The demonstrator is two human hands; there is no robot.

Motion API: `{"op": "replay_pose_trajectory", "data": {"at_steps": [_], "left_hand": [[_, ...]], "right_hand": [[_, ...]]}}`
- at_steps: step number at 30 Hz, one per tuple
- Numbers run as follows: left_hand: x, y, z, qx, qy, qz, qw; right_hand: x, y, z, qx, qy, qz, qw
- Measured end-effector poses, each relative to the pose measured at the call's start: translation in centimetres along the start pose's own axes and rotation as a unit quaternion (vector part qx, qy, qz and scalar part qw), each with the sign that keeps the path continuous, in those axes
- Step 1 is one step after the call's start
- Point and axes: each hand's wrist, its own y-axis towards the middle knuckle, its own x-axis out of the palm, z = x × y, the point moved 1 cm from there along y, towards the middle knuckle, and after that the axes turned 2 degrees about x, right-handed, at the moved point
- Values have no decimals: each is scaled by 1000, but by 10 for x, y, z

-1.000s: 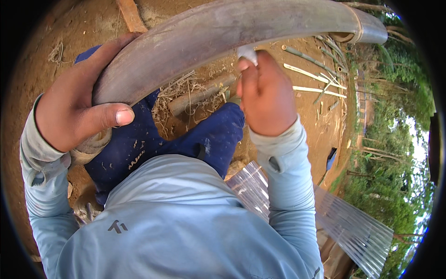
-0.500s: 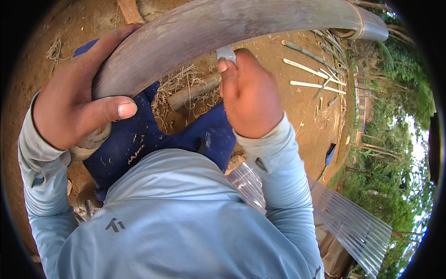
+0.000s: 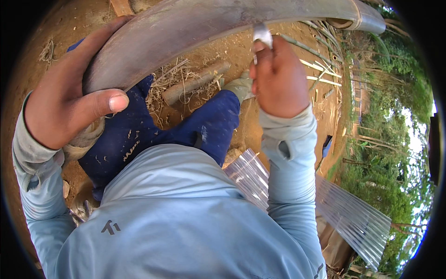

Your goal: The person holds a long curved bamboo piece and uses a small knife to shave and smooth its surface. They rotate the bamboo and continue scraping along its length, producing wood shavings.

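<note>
We see brown ground (image 3: 329, 109) below us, bordered by green trees (image 3: 381, 121) on the right. A long grey-brown bamboo pole (image 3: 195, 23) crosses the top of our view, beyond our dark blue trousers (image 3: 151, 132). A clear corrugated sheet (image 3: 350, 216) shows on either side of our right sleeve (image 3: 292, 172). A short log (image 3: 197, 83) lies on the ground beside dry fibres (image 3: 160, 88). Our left hand (image 3: 65, 100) grasps the pole's near end, wrapped over it from the left; our right hand (image 3: 281, 81) is clenched around a small metal blade (image 3: 263, 35). Near the pole's far end, beside a ring, we notice a dark opening (image 3: 343, 22), but cannot make out what the hollow holds. The blade's tip reaches the pole's lower edge in our view, blurred, so we cannot tell whether they touch
</note>
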Motion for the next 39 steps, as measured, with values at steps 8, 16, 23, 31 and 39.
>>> {"op": "replay_pose_trajectory", "data": {"at_steps": [8,16,23,31,39], "left_hand": [[5,-5,2,-11,74,34,997],[7,-5,0,-8,56,35,998],[3,-3,1,-19,46,16,999],[5,-2,-1,-11,2,11,1000],[2,-4,0,-13,26,7,1000]], "right_hand": [[-4,-8,2,-9,28,-42,999],[3,-14,-6,-37,30,-70,996],[16,-24,-14,-45,42,-28,998],[26,-26,-17,-119,50,1,992],[21,-24,-27,-39,80,-21,996]]}}
